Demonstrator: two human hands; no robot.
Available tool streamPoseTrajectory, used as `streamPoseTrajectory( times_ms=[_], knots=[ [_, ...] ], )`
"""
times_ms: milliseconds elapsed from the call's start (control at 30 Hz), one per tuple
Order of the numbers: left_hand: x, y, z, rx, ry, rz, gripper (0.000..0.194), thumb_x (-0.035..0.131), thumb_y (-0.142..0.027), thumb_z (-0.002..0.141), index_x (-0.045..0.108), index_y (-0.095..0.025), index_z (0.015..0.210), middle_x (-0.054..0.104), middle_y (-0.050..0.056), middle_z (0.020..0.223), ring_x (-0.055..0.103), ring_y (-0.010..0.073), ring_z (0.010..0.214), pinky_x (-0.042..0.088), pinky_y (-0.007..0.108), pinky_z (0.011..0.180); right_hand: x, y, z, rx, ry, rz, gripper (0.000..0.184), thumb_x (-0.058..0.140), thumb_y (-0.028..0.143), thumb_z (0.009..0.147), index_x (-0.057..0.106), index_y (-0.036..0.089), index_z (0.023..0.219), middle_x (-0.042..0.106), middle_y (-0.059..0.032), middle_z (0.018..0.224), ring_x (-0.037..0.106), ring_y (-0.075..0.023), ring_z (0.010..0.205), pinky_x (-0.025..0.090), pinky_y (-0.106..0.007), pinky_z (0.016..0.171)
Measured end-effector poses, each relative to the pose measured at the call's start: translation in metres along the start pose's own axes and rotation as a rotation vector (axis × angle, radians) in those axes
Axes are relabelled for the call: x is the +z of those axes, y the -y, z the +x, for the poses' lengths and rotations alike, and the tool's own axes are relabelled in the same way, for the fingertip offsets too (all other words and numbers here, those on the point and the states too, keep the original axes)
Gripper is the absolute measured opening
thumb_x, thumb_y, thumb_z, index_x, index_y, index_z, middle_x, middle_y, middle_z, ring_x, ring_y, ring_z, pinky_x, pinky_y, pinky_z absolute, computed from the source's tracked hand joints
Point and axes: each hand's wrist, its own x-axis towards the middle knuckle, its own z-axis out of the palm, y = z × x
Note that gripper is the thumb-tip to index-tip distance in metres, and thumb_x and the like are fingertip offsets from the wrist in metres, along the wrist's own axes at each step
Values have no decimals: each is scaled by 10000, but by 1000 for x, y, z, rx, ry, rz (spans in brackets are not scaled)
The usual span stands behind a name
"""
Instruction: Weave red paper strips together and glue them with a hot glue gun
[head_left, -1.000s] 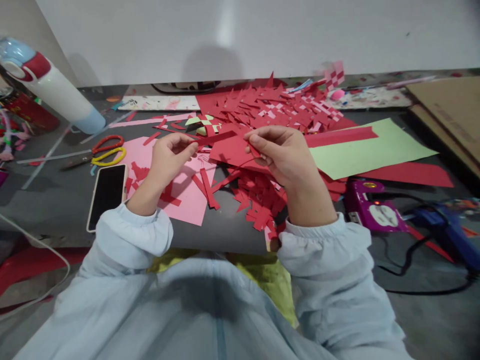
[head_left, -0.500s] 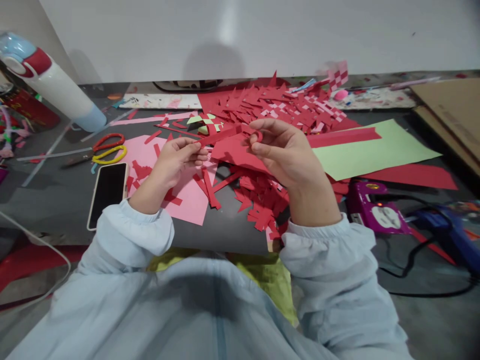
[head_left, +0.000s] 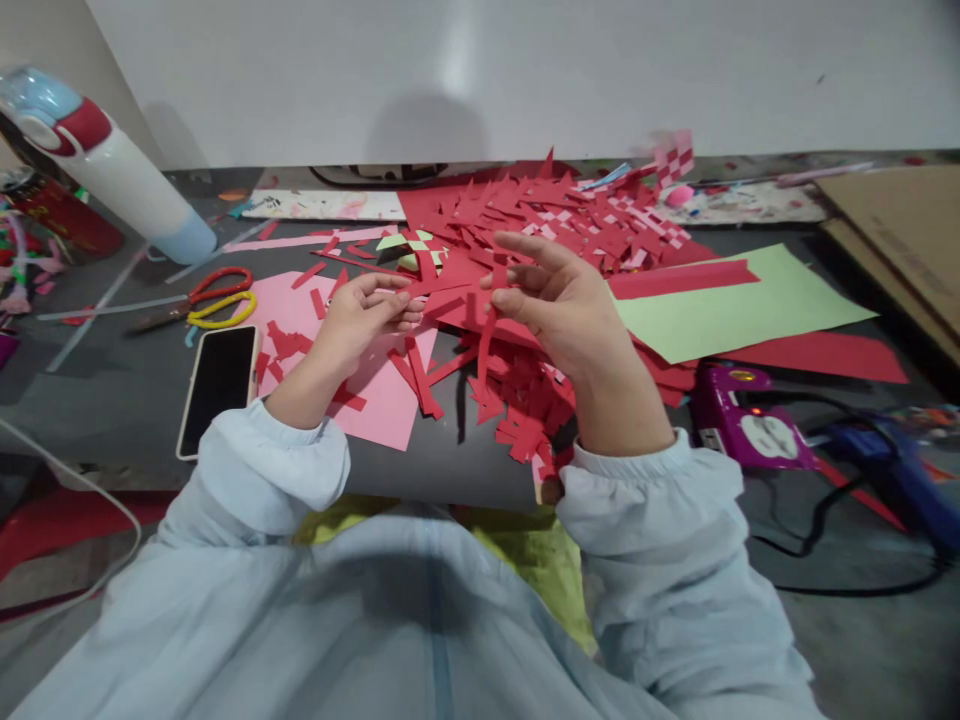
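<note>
**Red strip (head_left: 486, 355) pinched in my right hand (head_left: 559, 310), just right of the pink sheet (head_left: 386, 405)**

My right hand is closed at thumb and fingers on the red strip, with the index finger raised off it. A short end pokes up above my grip, and the long end hangs down, curving a little, in the air to the right of the pink sheet. My left hand (head_left: 367, 312) is over the far part of the pink sheet, palm turned inward, its fingers bent and close to the thumb. I can't tell whether those fingertips have hold of any paper; red pieces show right behind them.

Small red scraps (head_left: 287, 345) lie on the pink sheet's left part. The phone (head_left: 219, 390) is just beside its left edge, and the scissors (head_left: 214, 300), with one red and one yellow handle loop, are beyond the phone. Farther left and back from the pink sheet, I see the bottle (head_left: 142, 185) and a dark red can (head_left: 64, 215).

To the right of the pink sheet is a heap of red cuttings (head_left: 534, 395), with a spiky red pile (head_left: 517, 215) behind. Farther right come the green sheet (head_left: 720, 315), the purple box (head_left: 757, 425) and some cardboard (head_left: 900, 215).
</note>
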Motion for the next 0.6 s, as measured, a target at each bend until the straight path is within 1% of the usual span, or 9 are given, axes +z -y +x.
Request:
streamPoseTrajectory(
  times_ms=[33, 100, 167, 267, 367, 467, 600],
  knots=[
    [0, 1, 0, 10, 1, 6, 121, 670, -143, 825, 632, -146, 939, 756, 47, 795, 730, 131, 729, 600, 266, 717, -1, -3, 1, 7, -6, -12, 576, 805, 277, 697, 605, 313, 1236, 679, -12, 947, 680, -202, 986, 598, -362, 835],
    [2, 1, -1, 19, -9, 11, 126, 673, -143, 828, 632, -148, 947, 762, 54, 826, 736, 141, 745, 610, 282, 725, -2, -6, 2, 33, -19, -32, 651, 820, 275, 671, 577, 319, 1273, 688, -22, 1001, 681, -202, 976, 602, -363, 829],
    [3, 0, -2, 19, -24, 27, 93, 671, -145, 836, 640, -143, 923, 765, 62, 855, 736, 141, 751, 614, 291, 743, -2, -6, 1, 77, -17, -46, 664, 818, 283, 672, 562, 310, 1285, 695, -20, 977, 692, -188, 911, 605, -369, 829],
    [4, -3, -3, 25, -37, 92, 22, 663, -151, 851, 652, -137, 863, 763, 61, 851, 730, 125, 750, 609, 277, 773, 2, 2, -2, 152, 16, -34, 580, 795, 288, 701, 582, 275, 1240, 685, 11, 805, 703, -174, 808, 611, -373, 816],
    [5, -5, -4, 34, -39, 119, 54, 650, -158, 865, 651, -141, 814, 755, 50, 820, 726, 119, 744, 606, 268, 769, 9, 10, -5, 171, 51, 10, 469, 767, 263, 723, 607, 255, 1164, 668, 37, 696, 703, -166, 747, 606, -358, 785],
    [4, -4, -3, 56, -45, 120, 79, 672, -192, 859, 643, -148, 800, 748, 45, 797, 722, 123, 726, 601, 261, 738, 13, 12, -6, 173, 71, 47, 456, 741, 248, 741, 571, 259, 1163, 658, 52, 657, 696, -157, 688, 591, -322, 712],
    [1, 0, 0, 130, -58, 110, 208, 754, -338, 807, 632, -171, 828, 743, 39, 806, 723, 135, 741, 587, 251, 717, 14, 7, -7, 217, 67, 30, 408, 742, 288, 744, 517, 276, 1084, 646, 69, 653, 654, -137, 563, 532, -273, 544]
  ],
)
